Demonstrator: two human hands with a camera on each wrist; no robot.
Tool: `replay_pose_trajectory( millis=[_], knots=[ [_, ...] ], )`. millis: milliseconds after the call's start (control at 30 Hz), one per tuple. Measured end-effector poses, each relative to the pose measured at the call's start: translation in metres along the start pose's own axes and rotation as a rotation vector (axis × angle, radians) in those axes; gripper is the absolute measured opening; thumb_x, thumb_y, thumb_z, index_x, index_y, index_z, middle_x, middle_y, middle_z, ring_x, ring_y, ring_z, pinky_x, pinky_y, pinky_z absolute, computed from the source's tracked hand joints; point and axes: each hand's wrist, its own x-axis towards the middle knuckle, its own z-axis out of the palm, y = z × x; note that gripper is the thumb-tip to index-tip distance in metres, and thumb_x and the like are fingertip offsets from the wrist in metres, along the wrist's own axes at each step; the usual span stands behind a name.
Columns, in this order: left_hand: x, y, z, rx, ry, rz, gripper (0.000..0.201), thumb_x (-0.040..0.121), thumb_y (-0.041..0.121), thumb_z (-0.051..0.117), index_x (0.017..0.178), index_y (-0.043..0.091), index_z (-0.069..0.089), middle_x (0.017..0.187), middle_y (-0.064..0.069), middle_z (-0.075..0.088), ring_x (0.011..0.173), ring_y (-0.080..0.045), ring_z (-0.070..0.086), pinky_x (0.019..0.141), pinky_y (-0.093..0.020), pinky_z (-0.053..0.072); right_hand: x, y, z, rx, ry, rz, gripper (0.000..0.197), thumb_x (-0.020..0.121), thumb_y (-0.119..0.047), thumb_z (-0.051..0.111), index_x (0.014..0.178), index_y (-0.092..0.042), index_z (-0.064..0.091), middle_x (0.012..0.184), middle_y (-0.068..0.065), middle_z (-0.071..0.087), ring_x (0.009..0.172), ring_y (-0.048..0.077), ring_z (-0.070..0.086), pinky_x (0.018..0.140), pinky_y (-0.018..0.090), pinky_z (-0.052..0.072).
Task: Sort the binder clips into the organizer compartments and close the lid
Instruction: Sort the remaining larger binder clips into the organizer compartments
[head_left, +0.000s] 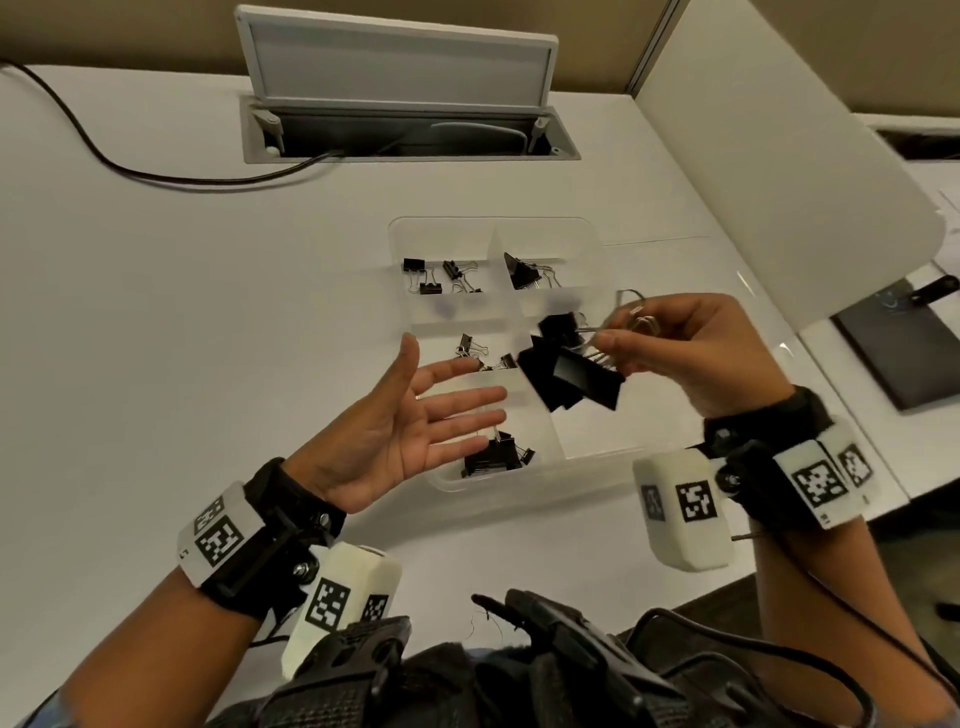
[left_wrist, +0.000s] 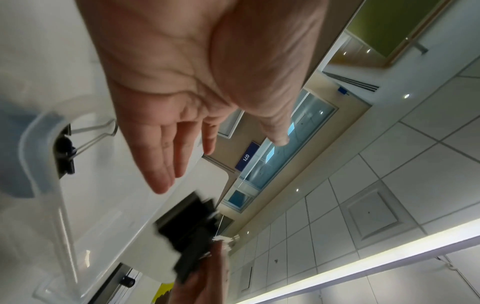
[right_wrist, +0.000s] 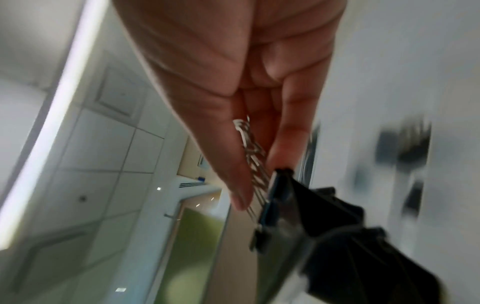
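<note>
Fingers (head_left: 613, 340) of the right hand (head_left: 691, 353) pinch only the wire handles of several large clips (head_left: 571, 371) above the organizer (head_left: 587, 447), left hand (head_left: 405, 431) spread empty, so one could slip into a wrong compartment.

organizer (head_left: 587, 441): clear plastic | binder clips (head_left: 571, 374): glossy black, wire handles

The binder clips (head_left: 569, 376) are black with silver wire handles. The organizer (head_left: 582, 244) is clear, frosted plastic on a white tabletop (head_left: 182, 312). Black-and-white square-patterned markers (head_left: 696, 501) cover white blocks on black wrist straps (head_left: 270, 535).
</note>
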Motion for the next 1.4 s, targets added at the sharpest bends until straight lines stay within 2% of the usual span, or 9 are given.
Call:
replay_pose_trajectory(
  millis=[200,467,633,800,933,1067,1167,1300,1400],
  knots=[
    [-0.001,0.001,-0.005,-0.022,0.101,0.051,0.065,0.08,0.06,0.041,0.125,0.015,0.05,0.124,-0.013,0.064,0.116,-0.026,0.061,0.089,-0.036,0.054,-0.007,0.027,-0.024,-0.53,0.153,0.128,0.01,0.068,-0.018,0.08,0.076,-0.017,0.073,0.058,-0.006,0.069,0.062,0.013,0.066,0.063,0.023,0.055],
    [0.001,-0.003,-0.005,-0.047,0.136,0.032,0.052,0.088,0.047,0.04,0.125,0.013,0.05,0.122,-0.013,0.065,0.113,-0.025,0.062,0.089,-0.038,0.053,-0.01,0.051,0.002,-1.057,0.344,0.013,0.026,0.076,-0.028,0.073,0.094,-0.009,0.072,0.089,0.009,0.073,0.081,0.022,0.064,0.074,0.021,0.04],
    [0.002,-0.003,-0.006,-0.055,0.139,0.031,0.05,0.087,0.045,0.042,0.124,0.012,0.051,0.12,-0.014,0.066,0.112,-0.025,0.063,0.089,-0.038,0.053,-0.018,0.045,0.014,-0.895,0.063,0.091,0.043,0.066,-0.036,0.079,0.101,-0.012,0.071,0.095,0.002,0.072,0.069,0.004,0.059,0.075,0.018,0.05],
    [0.003,-0.004,-0.006,-0.078,0.141,0.036,0.05,0.086,0.044,0.043,0.123,0.011,0.051,0.121,-0.014,0.065,0.112,-0.025,0.063,0.089,-0.038,0.053,-0.013,0.024,-0.01,-0.919,0.216,0.012,0.03,0.074,-0.026,0.075,0.101,-0.014,0.07,0.096,0.007,0.072,0.063,0.013,0.062,0.079,0.025,0.051],
    [0.003,-0.005,-0.006,-0.084,0.138,0.044,0.048,0.087,0.043,0.043,0.123,0.011,0.051,0.121,-0.014,0.065,0.111,-0.025,0.063,0.088,-0.037,0.054,-0.005,0.025,-0.002,-0.944,0.135,-0.011,0.02,0.081,-0.018,0.068,0.1,-0.013,0.071,0.094,0.004,0.073,0.067,0.011,0.061,0.071,-0.001,0.037],
    [0.002,-0.004,-0.007,-0.098,0.145,0.05,0.045,0.088,0.041,0.042,0.121,0.011,0.052,0.12,-0.015,0.066,0.11,-0.025,0.064,0.087,-0.037,0.055,-0.001,0.04,0.021,-0.928,-0.169,0.092,0.031,0.08,-0.03,0.069,0.109,-0.019,0.067,0.103,0.003,0.07,0.083,0.012,0.066,0.079,0.019,0.052],
    [0.001,-0.004,-0.009,-0.112,0.15,0.059,0.044,0.088,0.041,0.043,0.118,0.011,0.054,0.12,-0.015,0.066,0.11,-0.025,0.064,0.087,-0.036,0.055,-0.002,0.043,0.022,-0.894,-0.219,0.1,0.029,0.082,-0.03,0.067,0.109,-0.02,0.067,0.1,0.004,0.07,0.082,0.013,0.066,0.082,0.027,0.055],
    [0.001,-0.005,-0.009,-0.127,0.148,0.066,0.043,0.088,0.04,0.044,0.118,0.011,0.054,0.119,-0.015,0.066,0.109,-0.025,0.065,0.087,-0.036,0.055,-0.003,0.039,0.023,-0.75,-0.284,0.106,0.041,0.076,-0.034,0.071,0.116,-0.027,0.062,0.101,0.0,0.066,0.085,0.012,0.066,0.08,0.027,0.056],
    [0.003,-0.005,-0.008,-0.124,0.148,0.065,0.043,0.089,0.039,0.043,0.118,0.01,0.054,0.118,-0.015,0.067,0.109,-0.025,0.065,0.085,-0.036,0.056,-0.001,0.043,0.034,-0.897,-0.266,0.058,0.039,0.076,-0.041,0.07,0.111,-0.024,0.064,0.096,-0.002,0.064,0.077,0.011,0.064,0.077,0.025,0.054]
  ],
)
